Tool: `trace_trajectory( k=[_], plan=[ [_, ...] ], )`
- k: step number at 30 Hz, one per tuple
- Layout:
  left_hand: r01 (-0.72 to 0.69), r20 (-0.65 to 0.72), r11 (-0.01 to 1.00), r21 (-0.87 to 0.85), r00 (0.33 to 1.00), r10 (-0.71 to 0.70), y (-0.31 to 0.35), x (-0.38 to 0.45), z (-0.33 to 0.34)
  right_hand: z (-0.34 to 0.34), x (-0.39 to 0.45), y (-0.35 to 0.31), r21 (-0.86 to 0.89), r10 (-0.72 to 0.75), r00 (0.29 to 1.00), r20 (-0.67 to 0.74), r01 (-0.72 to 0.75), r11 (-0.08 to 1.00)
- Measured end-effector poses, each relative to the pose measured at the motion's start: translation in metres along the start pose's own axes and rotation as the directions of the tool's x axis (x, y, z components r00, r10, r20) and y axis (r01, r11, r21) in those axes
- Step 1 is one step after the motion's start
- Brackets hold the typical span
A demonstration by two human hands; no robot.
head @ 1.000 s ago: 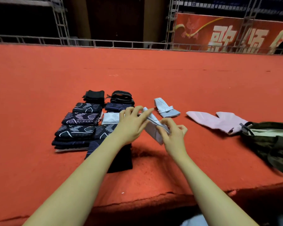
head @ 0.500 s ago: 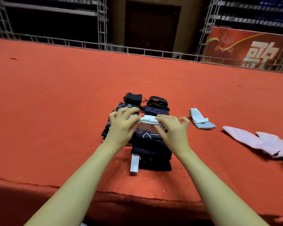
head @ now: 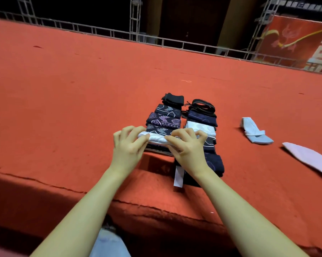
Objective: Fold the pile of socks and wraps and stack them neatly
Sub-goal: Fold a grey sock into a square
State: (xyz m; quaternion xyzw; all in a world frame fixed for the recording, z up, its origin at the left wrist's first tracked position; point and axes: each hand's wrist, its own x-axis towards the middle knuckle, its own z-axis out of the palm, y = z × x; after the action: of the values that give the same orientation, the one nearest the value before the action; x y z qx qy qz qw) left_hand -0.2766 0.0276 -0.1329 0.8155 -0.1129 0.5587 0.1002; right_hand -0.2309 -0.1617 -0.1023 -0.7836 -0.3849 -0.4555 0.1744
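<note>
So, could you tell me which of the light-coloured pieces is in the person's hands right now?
The white folded piece at the near end of the left row: both hands pinch it. The pale blue sock and the pink piece lie untouched to the right.

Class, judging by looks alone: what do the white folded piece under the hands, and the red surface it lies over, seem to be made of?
White folded piece: soft knit fabric, probably; matte, creasing under both hands. Red surface: felt-like carpet, likely; matte, fuzzy, wrinkled at its front edge.
</note>
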Motion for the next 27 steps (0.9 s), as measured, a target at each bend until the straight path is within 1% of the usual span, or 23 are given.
trace_trajectory(
  k=[2, 4, 5, 7, 9, 10, 12, 15, 17, 18, 19, 22, 24, 27],
  plan=[
    [-0.027, 0.058, 0.999, 0.04, 0.998, 0.025, -0.005, -0.01, 0.001, 0.004, -0.006, 0.001, 0.003, -0.017, 0.988, 0.152, 0.017, 1.0],
    [-0.05, 0.178, 0.997, 0.056, 0.983, 0.04, -0.009, -0.025, 0.002, 0.007, -0.016, 0.004, -0.003, -0.021, 0.936, 0.351, 0.024, 1.0],
    [-0.049, 0.259, 0.998, 0.048, 0.965, 0.035, -0.011, -0.033, 0.001, 0.007, -0.022, 0.005, -0.011, -0.017, 0.905, 0.426, 0.024, 1.0],
    [-0.008, 0.429, 1.0, 0.011, 0.903, 0.003, -0.01, -0.043, -0.002, 0.004, -0.029, 0.006, -0.031, 0.0, 0.832, 0.554, 0.021, 0.999],
    [0.032, 0.56, 0.999, 0.021, 0.827, -0.038, -0.009, -0.046, -0.006, 0.002, -0.031, 0.002, -0.041, 0.018, 0.772, 0.636, 0.01, 0.999],
    [0.036, 0.604, 0.998, 0.05, 0.795, -0.059, -0.008, -0.047, -0.008, 0.002, -0.03, 0.0, -0.05, 0.024, 0.754, 0.657, 0.012, 0.999],
    [0.01, 0.665, 0.995, 0.097, 0.743, -0.072, -0.005, -0.046, -0.008, 0.003, -0.028, -0.004, -0.069, 0.018, 0.72, 0.694, 0.042, 0.997],
    [-0.062, 0.739, 0.989, 0.135, 0.671, -0.059, -0.004, -0.048, -0.005, 0.005, -0.029, -0.007, -0.08, -0.024, 0.659, 0.752, 0.127, 0.989],
    [-0.07, 0.758, 0.986, 0.151, 0.649, -0.07, -0.003, -0.05, -0.003, 0.006, -0.032, -0.007, -0.079, -0.043, 0.666, 0.745, 0.152, 0.985],
    [-0.079, 0.766, 0.984, 0.16, 0.638, -0.073, -0.002, -0.05, -0.002, 0.007, -0.034, -0.008, -0.079, -0.067, 0.686, 0.725, 0.18, 0.98],
    [-0.088, 0.774, 0.983, 0.164, 0.629, -0.073, -0.001, -0.05, -0.001, 0.007, -0.037, -0.01, -0.082, -0.086, 0.721, 0.688, 0.195, 0.977],
    [-0.096, 0.79, 0.983, 0.157, 0.609, -0.067, 0.001, -0.051, 0.001, 0.01, -0.044, -0.012, -0.077, -0.093, 0.77, 0.632, 0.181, 0.981],
    [-0.101, 0.782, 0.983, 0.152, 0.621, -0.057, 0.002, -0.052, 0.003, 0.011, -0.047, -0.01, -0.089, -0.078, 0.79, 0.609, 0.166, 0.982],
    [-0.09, 0.744, 0.984, 0.154, 0.666, -0.056, 0.004, -0.051, 0.006, 0.014, -0.051, -0.01, -0.128, -0.048, 0.818, 0.573, 0.147, 0.981]
  ],
)
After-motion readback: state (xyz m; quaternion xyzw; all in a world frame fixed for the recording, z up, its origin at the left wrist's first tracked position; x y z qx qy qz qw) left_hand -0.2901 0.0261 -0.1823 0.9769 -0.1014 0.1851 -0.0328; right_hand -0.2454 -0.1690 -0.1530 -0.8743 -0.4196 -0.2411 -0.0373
